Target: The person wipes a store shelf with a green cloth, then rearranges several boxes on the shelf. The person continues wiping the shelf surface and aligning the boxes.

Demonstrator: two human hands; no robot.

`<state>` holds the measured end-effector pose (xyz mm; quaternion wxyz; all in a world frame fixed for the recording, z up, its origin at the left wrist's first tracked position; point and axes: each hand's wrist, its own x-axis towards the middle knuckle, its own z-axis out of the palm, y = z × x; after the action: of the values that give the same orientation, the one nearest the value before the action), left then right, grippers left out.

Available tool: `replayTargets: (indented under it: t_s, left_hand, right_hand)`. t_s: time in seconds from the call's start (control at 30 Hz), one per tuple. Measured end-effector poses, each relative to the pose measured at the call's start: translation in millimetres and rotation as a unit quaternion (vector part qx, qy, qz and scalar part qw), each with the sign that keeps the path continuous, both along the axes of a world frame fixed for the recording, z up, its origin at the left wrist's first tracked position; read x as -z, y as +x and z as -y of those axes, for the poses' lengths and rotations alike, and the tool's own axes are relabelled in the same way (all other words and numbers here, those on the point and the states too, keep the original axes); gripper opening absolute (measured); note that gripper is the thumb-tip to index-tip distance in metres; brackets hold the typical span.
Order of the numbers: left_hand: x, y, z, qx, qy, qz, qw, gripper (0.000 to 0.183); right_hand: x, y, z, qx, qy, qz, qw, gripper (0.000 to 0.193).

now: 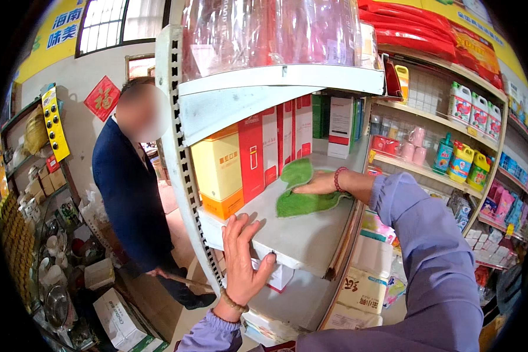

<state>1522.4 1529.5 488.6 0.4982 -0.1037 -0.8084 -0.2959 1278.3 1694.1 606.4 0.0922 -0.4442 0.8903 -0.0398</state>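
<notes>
You are holding your right arm bent at the elbow, the forearm lying across the right side of the grey shelf [302,232] and the wrinkled lavender sleeve [425,234] hanging in soft folds. Your right hand [318,183] is lying low over the shelf, palm down, fingers pointing left. Those fingers are resting on the cloth [311,203] and are partly hidden by its folds, so you are not showing whether they are gripping it or only pressing. Your left hand [240,264] is standing at the shelf's near left edge, fingers raised and spread, thumb well out to the right, holding nothing; whether the fingertips are touching the edge, I cannot tell.

The shelf is showing a smooth, flat, painted surface. At its left side, a tall yellow-and-orange box [219,170] is standing upright, with a red box [251,158] just beside it; both are having straight edges and flat faces. Round beads are forming a red bracelet [339,179] on your right wrist, above the shelf.

The cloth is lying on the shelf, right of the boxes. It is looking bright green, fuzzy and limp, folding into two rounded lobes with a pale edge.
</notes>
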Motion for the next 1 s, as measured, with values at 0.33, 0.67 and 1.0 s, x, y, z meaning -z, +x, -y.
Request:
replayTargets:
  t_s: [0.33, 0.67, 1.0]
  left_hand:
    - [4, -1, -3, 0.004, -0.027, 0.041, 0.999, 0.074]
    - [4, -1, 2, -0.008, -0.029, 0.038, 0.999, 0.075]
    - [2, -1, -1, -0.011, -0.038, 0.048, 0.998, 0.077]
  right_hand:
    - [16, -124, -69, 0.142, 0.028, 0.007, 0.989, 0.087]
    - [17, -134, -67, 0.189, 0.004, -0.064, 0.980, 0.094]
    - [17, -100, -57, 0.210, 0.098, -0.020, 0.973, 0.094]
